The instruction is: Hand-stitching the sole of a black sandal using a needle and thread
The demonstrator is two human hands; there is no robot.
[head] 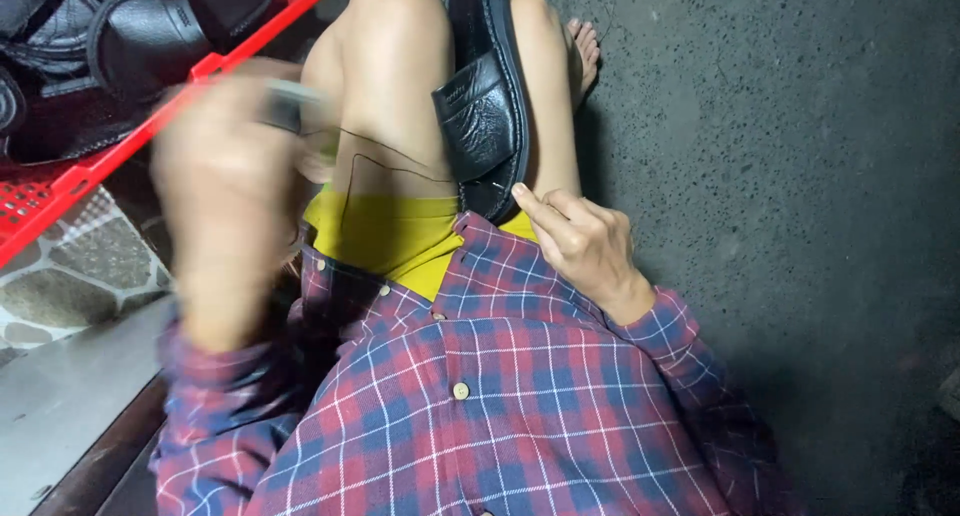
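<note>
A black sandal (486,96) stands upright, clamped between my bare knees, sole facing right. My right hand (586,244) rests at its near end, curled fingers pinching the sandal's edge. My left hand (225,191) is raised at the left and blurred by motion. It is closed around a small grey tool (290,104). A thin dark thread (395,156) runs from that hand across my thigh to the sandal's near end. I wear a red and blue plaid shirt and yellow shorts.
A red plastic crate (60,191) holding several black sandals (150,36) sits at the upper left. Below it are stone-patterned tiles (70,286) and a grey step (70,396). Dark concrete floor (780,156) fills the right side. My bare foot (583,48) rests beyond the knees.
</note>
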